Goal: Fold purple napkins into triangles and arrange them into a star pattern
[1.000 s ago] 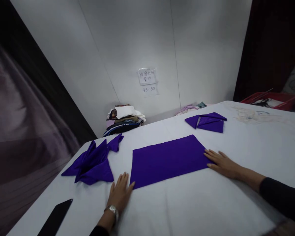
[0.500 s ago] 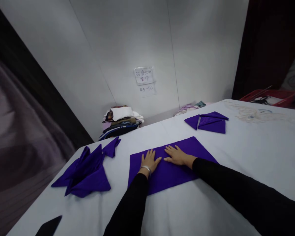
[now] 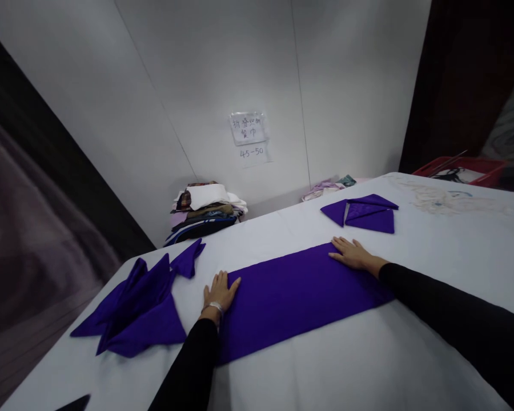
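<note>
A purple cloth napkin [image 3: 291, 299] lies flat before me as a long rectangle, its long sides running across the table. My left hand [image 3: 221, 292], with a silver bracelet at the wrist, rests on its far left corner, fingers spread. On the far right corner lies my right hand [image 3: 351, 253], flat and with fingers apart. Neither hand grips anything. To the left stands a purple napkin folded into pointed peaks [image 3: 139, 311], beside a smaller purple folded piece [image 3: 189, 258]. Beyond my right hand is a flat purple folded cloth [image 3: 370, 214].
A white cloth covers the table [image 3: 274, 225]. Behind it sit a stack of folded clothes [image 3: 205, 214] and more fabric [image 3: 324, 189]. A red basket [image 3: 488, 171] stands at the right. Paper signs [image 3: 248, 130] hang on the wall. A dark object [image 3: 77, 403] lies near left.
My hands have slid apart from the napkin's middle, the left toward its left corner and the right toward its right corner. The view has shifted slightly.
</note>
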Tool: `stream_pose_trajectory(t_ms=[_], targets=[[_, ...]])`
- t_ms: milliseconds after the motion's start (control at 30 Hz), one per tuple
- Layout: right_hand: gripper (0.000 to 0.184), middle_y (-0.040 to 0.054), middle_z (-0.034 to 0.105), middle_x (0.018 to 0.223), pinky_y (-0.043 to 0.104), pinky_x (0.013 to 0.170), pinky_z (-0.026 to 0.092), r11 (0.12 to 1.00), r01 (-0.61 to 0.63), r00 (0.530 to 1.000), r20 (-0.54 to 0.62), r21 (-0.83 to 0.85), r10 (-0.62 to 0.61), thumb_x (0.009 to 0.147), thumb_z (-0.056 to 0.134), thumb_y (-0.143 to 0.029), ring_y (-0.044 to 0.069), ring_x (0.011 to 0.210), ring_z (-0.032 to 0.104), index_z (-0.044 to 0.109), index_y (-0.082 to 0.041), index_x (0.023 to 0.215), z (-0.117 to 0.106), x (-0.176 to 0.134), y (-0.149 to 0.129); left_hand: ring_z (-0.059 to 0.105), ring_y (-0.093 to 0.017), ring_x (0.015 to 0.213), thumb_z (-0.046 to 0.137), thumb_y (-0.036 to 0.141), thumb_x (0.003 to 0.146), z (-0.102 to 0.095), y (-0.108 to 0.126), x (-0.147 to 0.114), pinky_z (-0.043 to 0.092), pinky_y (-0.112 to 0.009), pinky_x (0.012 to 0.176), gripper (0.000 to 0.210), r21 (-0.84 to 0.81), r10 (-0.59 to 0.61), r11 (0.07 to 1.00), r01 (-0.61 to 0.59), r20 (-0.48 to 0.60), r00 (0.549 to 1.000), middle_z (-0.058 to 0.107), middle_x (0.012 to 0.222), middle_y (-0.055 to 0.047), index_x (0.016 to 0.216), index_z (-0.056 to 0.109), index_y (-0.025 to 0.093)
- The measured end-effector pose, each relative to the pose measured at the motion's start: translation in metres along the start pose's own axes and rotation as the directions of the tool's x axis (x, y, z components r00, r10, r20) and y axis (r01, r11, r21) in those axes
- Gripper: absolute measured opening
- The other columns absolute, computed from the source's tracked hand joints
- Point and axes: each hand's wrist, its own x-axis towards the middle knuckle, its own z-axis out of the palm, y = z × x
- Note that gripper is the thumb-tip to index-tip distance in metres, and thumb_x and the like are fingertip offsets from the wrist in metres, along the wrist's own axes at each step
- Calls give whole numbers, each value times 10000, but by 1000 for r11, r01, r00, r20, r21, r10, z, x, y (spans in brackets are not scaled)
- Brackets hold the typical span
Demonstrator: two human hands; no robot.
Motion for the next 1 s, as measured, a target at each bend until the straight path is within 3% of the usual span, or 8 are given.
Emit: stream_pose_trajectory(t_ms=[133,300,467,600,733,867,933,1000], targets=[[764,119,193,1480,524,1070,64,984,165,985,-61,64,-161,834,225,-672,294,1357,100,263,-172,1411,3,-27,-54,103,-254,1368,241,560,865,1,43,-39,111,-517,1084,694,13,176,984,-175,-47,983,144,1489,-113,1395,227,112],[734,76,192,1484,484,1083,22,860,479,876,-27,173,-482,845,218,-670,259,1360,107,216,-219,1424,25,-69,-106,101,-225,1370,260,596,851,15,79,-99,81,-482,1101,688,9,450,893,-450,16,893,168,1487,-50,1401,236,184],[707,72,186,1484,498,1077,55,947,288,958,-36,140,-285,857,217,-653,268,1357,116,198,-234,1426,22,-86,-28,114,-224,1366,295,437,879,21,-9,-111,135,-490,1086,590,106,217,970,-217,17,976,171,1483,-62,1401,230,169],[728,112,203,1473,529,1064,71,992,93,993,-75,90,-86,848,215,-665,288,1352,132,250,-209,1414,9,-100,18,130,-267,1360,343,226,845,21,-60,-107,145,-552,1051,448,244,198,949,-198,27,980,224,1472,-25,1267,477,294],[764,122,168,1480,500,1078,18,967,207,976,-102,149,-193,841,232,-671,269,1362,79,228,-172,1420,5,-109,-40,107,-236,1365,312,391,866,18,7,-109,150,-487,1077,567,189,160,970,-152,-28,987,139,1487,-78,1388,269,172],[794,134,166,1479,514,1072,1,860,445,892,-44,249,-449,824,290,-678,266,1362,84,188,-172,1427,11,-107,-111,116,-205,1366,270,512,849,20,87,-117,101,-472,1095,646,116,386,916,-383,1,923,155,1481,-39,1399,225,176],[786,128,173,1479,517,1071,0,848,460,882,-21,264,-472,823,302,-672,267,1360,99,187,-181,1427,13,-109,-110,140,-211,1361,273,506,844,24,83,-119,122,-485,1088,629,103,395,913,-396,30,918,180,1473,-36,1391,256,195],[759,106,174,1483,509,1074,6,879,403,911,-24,256,-411,831,298,-662,264,1361,98,184,-206,1427,12,-114,-83,164,-235,1354,303,471,836,28,48,-118,151,-517,1069,570,119,344,931,-346,34,938,215,1464,-33,1355,347,237]])
